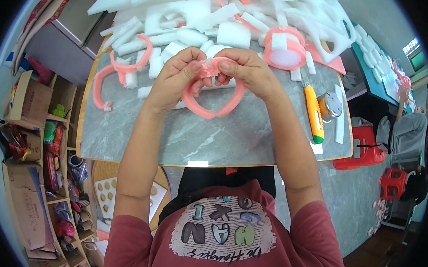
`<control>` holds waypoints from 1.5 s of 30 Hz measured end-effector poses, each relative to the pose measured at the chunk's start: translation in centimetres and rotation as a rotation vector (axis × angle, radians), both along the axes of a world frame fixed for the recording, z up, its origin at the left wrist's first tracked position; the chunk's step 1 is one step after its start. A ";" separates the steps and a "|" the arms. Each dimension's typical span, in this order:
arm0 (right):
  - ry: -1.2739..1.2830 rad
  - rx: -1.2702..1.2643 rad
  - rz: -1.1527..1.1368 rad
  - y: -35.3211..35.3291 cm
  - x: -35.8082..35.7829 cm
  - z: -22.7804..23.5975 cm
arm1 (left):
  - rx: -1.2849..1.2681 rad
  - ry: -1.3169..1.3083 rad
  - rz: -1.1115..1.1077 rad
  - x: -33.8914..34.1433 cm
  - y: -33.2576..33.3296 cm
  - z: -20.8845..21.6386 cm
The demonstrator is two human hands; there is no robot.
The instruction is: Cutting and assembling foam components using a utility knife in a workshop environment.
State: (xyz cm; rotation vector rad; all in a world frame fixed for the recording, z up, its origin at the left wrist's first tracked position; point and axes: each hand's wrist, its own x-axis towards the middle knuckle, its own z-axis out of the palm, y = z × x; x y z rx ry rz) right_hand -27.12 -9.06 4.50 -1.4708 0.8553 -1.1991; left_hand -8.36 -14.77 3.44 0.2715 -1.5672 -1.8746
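Observation:
A pink foam ring (215,113) is held up over the grey tabletop in both hands. My left hand (177,81) pinches the ring's upper left part between thumb and fingers. Opposite it, my right hand (250,73) grips the upper right part. Between the thumbs, where the two ends of the strip meet, there is a rough, ragged patch; the fingers partly hide this joint. Left of my hands lie curved pink foam strips (99,86). Beyond my right hand stands a thick pink foam roll (286,65) with white foam in it.
White foam scraps (229,33) heap up across the far side of the table (208,143). At the right lie a yellow utility knife (313,109) and a round metal tin (330,105). Shelves (60,154) stand left; red stools (363,151) and another seated person (407,131) are at right.

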 end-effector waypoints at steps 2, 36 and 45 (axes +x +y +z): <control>0.042 0.000 -0.029 0.1 -0.1 0.0 | -0.056 -0.086 0.094 0.0 0.3 0.4; 1.486 0.130 -1.116 15.3 -8.8 -3.7 | -1.078 -0.733 0.354 1.7 12.7 -2.1; 1.365 0.192 -1.042 17.2 -7.5 -4.3 | -1.087 -0.511 0.321 3.5 12.3 -3.1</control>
